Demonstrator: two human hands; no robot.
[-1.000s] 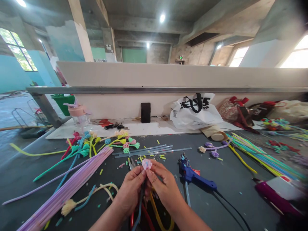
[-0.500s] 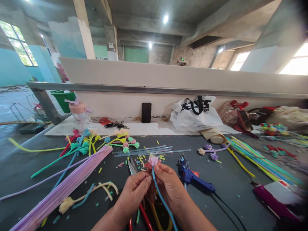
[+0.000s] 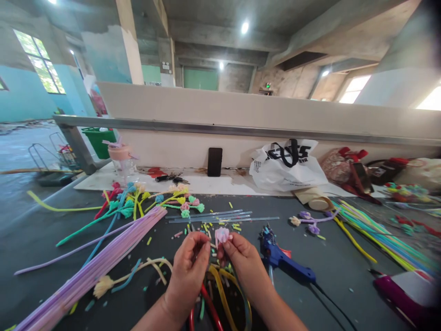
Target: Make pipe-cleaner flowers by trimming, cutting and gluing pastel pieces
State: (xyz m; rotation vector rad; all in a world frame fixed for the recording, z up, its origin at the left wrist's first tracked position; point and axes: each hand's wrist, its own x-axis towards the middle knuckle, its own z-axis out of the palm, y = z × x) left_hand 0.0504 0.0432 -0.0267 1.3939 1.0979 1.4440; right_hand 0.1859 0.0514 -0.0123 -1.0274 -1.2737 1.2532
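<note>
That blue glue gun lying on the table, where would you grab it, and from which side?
Probably by the handle end of the blue glue gun. It lies flat on the dark table, nozzle pointing away, cord trailing off toward the near right. Coming from above with the right hand, which is closest, keeps fingers clear of the tip and the cord.

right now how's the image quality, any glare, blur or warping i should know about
Head view: windows at the top right corner are blown out white, and the ceiling lamp flares. Wide-lens warping bows the metal rail and stretches the edges. The right side smears, so the magenta object is blurred. Left hand, right hand and pink flower are sharp, evenly lit.
</note>
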